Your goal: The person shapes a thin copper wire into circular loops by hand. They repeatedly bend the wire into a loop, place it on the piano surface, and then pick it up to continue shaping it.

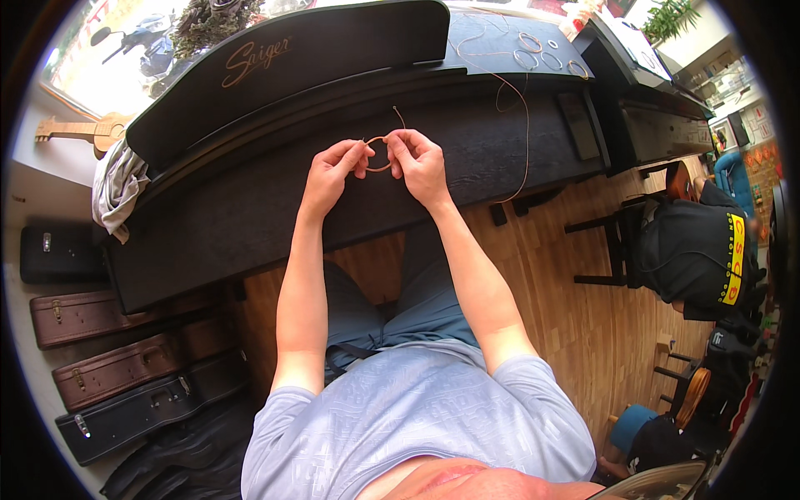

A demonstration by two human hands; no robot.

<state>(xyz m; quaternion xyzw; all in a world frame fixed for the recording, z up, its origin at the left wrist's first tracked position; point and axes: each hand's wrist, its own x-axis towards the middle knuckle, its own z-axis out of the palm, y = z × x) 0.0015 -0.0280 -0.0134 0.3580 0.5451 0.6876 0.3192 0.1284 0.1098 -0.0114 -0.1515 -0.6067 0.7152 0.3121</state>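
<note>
My left hand [340, 162] and my right hand [414, 164] are closed on opposite sides of a small coiled copper-coloured string [379, 168], held above the black piano's long flat top [225, 217]. Fingertips of both hands pinch the ring. A short end of string sticks up behind my right fingers. At the back right, several loose coils of string [530, 43] lie on a grey-blue surface, and a thin strand runs from there down across the black top.
A black panel [292, 58] rises behind my hands. A grey cloth [117, 183] and small guitar [83, 129] are at left, above instrument cases [117, 371]. A dark phone-like slab [577, 125] lies at right. A person in black [683, 250] sits beside a chair [608, 250].
</note>
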